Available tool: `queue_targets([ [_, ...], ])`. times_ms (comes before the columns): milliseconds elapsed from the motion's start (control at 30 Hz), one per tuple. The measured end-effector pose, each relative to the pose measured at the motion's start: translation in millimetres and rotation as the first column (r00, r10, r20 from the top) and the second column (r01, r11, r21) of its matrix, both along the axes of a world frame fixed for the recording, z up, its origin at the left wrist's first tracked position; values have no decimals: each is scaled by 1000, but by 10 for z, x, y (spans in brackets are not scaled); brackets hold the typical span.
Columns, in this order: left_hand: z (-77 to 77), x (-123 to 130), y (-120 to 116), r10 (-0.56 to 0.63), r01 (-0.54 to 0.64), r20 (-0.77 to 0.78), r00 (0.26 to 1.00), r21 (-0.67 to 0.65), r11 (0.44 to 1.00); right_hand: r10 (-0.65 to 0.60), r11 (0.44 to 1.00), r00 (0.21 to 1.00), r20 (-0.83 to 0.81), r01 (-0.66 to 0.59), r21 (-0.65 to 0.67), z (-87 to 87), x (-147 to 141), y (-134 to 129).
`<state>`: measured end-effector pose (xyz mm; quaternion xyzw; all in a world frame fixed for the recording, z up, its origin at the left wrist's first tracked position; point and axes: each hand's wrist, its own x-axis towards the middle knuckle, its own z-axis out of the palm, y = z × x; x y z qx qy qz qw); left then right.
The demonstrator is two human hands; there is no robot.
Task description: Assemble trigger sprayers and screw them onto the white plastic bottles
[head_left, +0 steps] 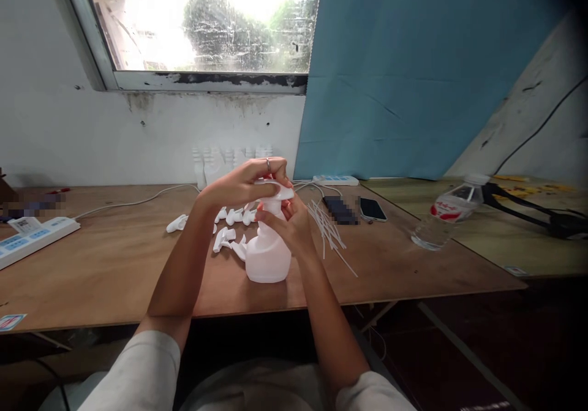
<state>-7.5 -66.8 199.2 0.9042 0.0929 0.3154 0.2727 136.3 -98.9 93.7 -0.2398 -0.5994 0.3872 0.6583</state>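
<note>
Upright on the wooden table, near its front edge, stands a translucent white spray bottle [269, 259]. A white trigger spray head [282, 193] sits at its top. My left hand [255, 177], with a ring on one finger, is closed over that head from above. Lower down, my right hand [294, 226] grips the bottle around its neck, thumb in front; its other fingers are partly hidden. Whether the collar is fully seated cannot be seen. Several loose trigger spray heads [224, 239] lie left of and behind the bottle.
Thin white tubes [327, 227] lie scattered to the right, near a phone [373, 209]. A clear water bottle [443, 218] stands tilted in view farther right. Several white bottles [215, 165] line the wall. Power strips [39, 239] and cables rest on the table.
</note>
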Motion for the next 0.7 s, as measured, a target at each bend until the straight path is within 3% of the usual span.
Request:
queue_targets([
  [133,-6,0,14,-26,27,6,1000,-34,999,117,993,992,-52,-117,7,5,1,-11],
  [267,-8,-7,19,-12,11,-3,1000,-58,998,17,1000,999,-27,-17,-1,31,-23,-4],
  [433,-10,-6,-6,-10,10,1,1000,-125,992,138,990,990,27,-139,38,-31,50,15],
  [700,9,-8,-40,7,-9,-11,1000,-176,984,61,996,998,-6,-60,60,-8,6,-4],
])
